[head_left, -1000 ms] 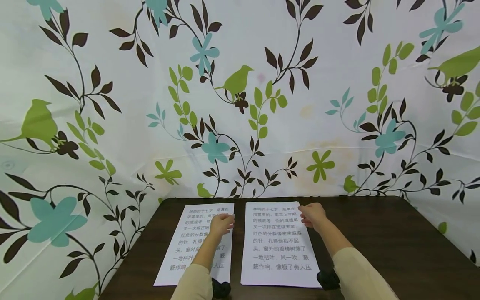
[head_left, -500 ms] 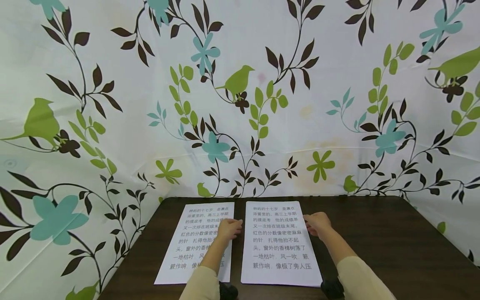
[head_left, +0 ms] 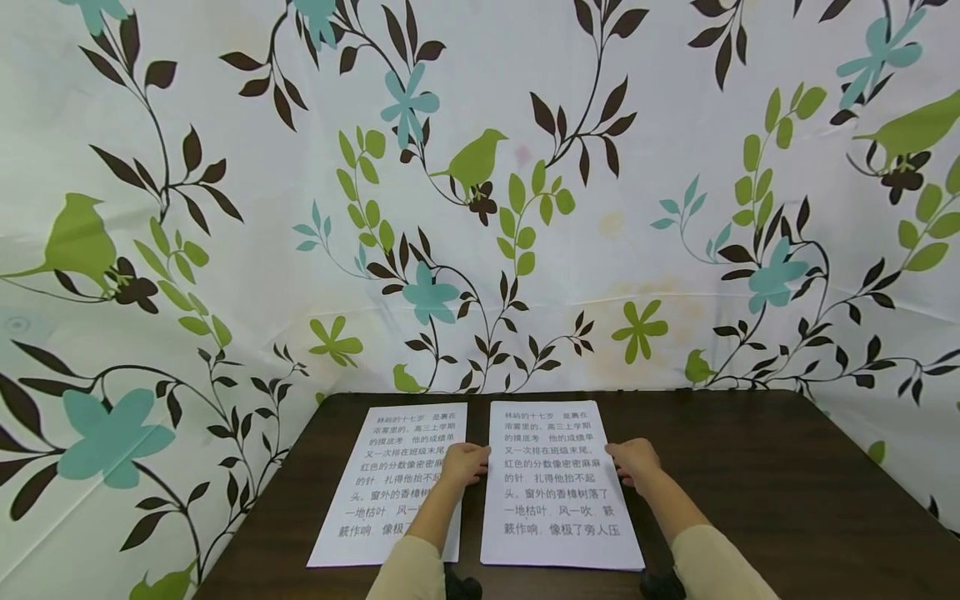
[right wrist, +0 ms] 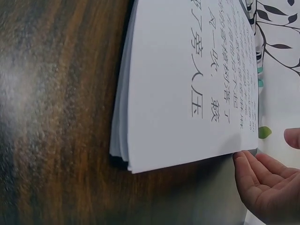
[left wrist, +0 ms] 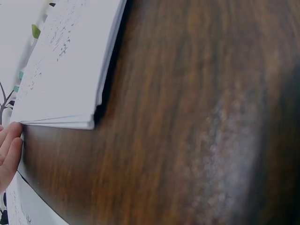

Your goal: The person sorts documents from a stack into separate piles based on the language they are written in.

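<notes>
A stack of printed paper (head_left: 555, 546) lies on the dark table, between my two hands in the head view. My left hand (head_left: 467, 463) touches its left edge with the fingertips. In the left wrist view, the left fingers (left wrist: 10, 147) meet the stack's corner side, where the sheets (left wrist: 70, 93) are slightly uneven. On the other side, my right hand (head_left: 634, 463) touches the right edge. The right wrist view shows the right fingers (right wrist: 255, 171) against the stack's side, with the thumb (right wrist: 293, 138) raised apart. The left thumb is hidden.
Another printed sheet or pile of paper (head_left: 401, 450) lies left of the stack, partly under my left forearm. The dark wooden table (head_left: 765, 475) extends to the right. A patterned cloth (head_left: 480, 250) hangs behind the table's far edge.
My left hand has moved right and down, from over the left paper to the stack's left edge. My right hand has slid down along the right edge toward me.
</notes>
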Demonstrator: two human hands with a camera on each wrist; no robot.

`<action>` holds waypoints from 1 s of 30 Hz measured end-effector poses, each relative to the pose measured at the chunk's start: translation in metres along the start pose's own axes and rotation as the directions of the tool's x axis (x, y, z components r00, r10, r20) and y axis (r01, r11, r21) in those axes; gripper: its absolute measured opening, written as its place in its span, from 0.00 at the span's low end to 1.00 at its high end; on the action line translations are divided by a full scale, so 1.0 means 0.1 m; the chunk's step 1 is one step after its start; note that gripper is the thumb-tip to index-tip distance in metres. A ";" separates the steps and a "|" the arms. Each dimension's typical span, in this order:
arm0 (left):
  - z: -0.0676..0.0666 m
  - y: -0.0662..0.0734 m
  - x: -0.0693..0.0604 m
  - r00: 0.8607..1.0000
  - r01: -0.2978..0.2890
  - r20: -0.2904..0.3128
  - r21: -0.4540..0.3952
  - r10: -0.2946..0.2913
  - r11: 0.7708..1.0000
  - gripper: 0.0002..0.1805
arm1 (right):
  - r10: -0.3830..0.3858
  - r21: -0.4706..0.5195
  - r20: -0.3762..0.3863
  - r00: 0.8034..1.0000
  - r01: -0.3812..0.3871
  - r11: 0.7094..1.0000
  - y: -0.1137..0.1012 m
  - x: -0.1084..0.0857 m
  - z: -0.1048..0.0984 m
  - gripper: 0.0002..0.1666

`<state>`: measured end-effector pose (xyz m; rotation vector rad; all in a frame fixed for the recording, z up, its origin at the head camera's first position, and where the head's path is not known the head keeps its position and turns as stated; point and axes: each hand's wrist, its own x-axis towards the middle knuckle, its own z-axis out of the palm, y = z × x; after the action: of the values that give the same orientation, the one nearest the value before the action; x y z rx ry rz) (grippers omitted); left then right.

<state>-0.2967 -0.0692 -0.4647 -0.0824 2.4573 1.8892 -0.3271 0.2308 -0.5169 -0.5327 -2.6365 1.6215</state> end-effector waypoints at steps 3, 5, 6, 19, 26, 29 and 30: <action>0.01 0.00 -0.01 1.000 -0.001 -0.004 -0.011 0.001 1.000 0.16 | 0.010 -0.003 -0.007 1.000 -0.010 1.000 -0.02 -0.03 0.01 0.26; 0.01 -0.01 -0.02 1.000 -0.005 -0.007 -0.013 0.005 1.000 0.16 | 0.015 -0.011 -0.013 1.000 -0.015 1.000 -0.02 -0.03 0.02 0.25; 0.01 -0.01 -0.02 1.000 -0.008 -0.008 -0.010 0.008 1.000 0.16 | 0.018 -0.014 -0.017 1.000 -0.018 1.000 -0.03 -0.03 0.03 0.25; 0.02 0.05 -0.07 0.998 -0.035 -0.051 0.096 0.040 0.995 0.14 | -0.026 -0.030 -0.033 0.999 0.025 0.999 -0.13 -0.07 0.01 0.23; 0.08 -0.02 -0.01 0.991 -0.087 -0.101 -0.010 0.086 0.996 0.14 | -0.023 0.120 -0.063 0.998 0.030 0.992 -0.61 -0.61 -0.11 0.17; 0.11 -0.05 0.00 0.991 -0.097 -0.103 -0.118 0.085 0.988 0.14 | -0.021 0.222 -0.067 0.997 0.036 0.974 -0.67 -0.72 -0.11 0.16; 0.13 -0.06 0.01 0.992 -0.089 -0.106 -0.142 0.074 0.986 0.14 | -0.013 0.240 -0.081 0.997 0.033 0.970 -0.67 -0.73 -0.10 0.16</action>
<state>-0.2972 -0.0586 -0.4737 -0.0847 2.4149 2.1496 -0.2755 0.1916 -0.4417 -0.5415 -2.3357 1.8378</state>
